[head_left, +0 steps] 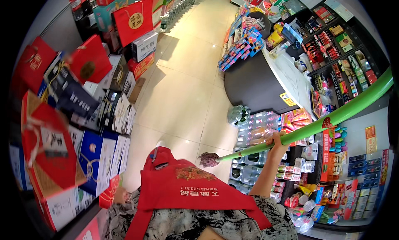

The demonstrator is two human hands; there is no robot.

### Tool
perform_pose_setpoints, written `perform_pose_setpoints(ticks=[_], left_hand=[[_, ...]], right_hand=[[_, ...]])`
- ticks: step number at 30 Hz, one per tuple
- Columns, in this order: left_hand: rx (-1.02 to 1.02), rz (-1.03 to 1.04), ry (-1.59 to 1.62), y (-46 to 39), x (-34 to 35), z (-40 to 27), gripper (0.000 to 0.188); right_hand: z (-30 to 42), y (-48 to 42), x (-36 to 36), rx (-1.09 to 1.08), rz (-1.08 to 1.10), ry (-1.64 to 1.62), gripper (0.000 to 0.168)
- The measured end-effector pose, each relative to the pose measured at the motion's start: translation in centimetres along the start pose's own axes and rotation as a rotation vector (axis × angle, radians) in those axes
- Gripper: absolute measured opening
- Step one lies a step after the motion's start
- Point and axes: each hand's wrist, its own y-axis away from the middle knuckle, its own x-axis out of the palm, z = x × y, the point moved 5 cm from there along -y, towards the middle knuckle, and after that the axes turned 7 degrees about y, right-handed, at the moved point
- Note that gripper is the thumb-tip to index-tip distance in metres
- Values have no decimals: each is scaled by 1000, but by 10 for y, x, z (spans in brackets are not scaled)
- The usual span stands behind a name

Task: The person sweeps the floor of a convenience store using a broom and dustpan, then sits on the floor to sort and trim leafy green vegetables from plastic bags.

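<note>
My right hand (276, 140) is wrapped around the green handle (311, 128) of a mop, to the right of my body. The handle runs from the upper right down to the mop head (209, 159), a small bundle of greyish-purple strands on the tiled floor. At the lower left, close to my side, part of my left arm or hand (122, 196) shows beside the boxes; its fingers cannot be made out. A red apron (199, 190) with print covers my front.
Stacked gift boxes (96, 159) and red bags (134, 20) line the left side. On the right stand a curved counter (249, 81), packs of bottled drinks (246, 171) and shelves of small goods. A tiled aisle (174, 93) runs between them.
</note>
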Motion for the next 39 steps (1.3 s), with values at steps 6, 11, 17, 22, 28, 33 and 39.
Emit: perform_pose_setpoints(ticks=[6,11,17,22,28,33,39], left_hand=[[719,-449,-372,-115,-242,-383,22],[858,-265,468,-122,-341,-662,13],[727,-180,417,-229,-387,-733,5],[44,-110,546,-288,-399,-610,19],[-443,-106,722,-298,-355,-571,13],[-380,-24,580,-387,-408,-705,16],[183,-249,22,-544,-609,-1033,22]], right_hand=[[20,-123,56,-15,-84,102,16],[-3,-238,107,-5,-150,71,15],[-48,-404,193,49,-117,28,17],[-60,-534,289,59,27,-40,14],[-84,-678,390,69,61,-141,16],[-104,-802,464,37,32,-171,17],[-90,-948,548,-40,12,-133,16]])
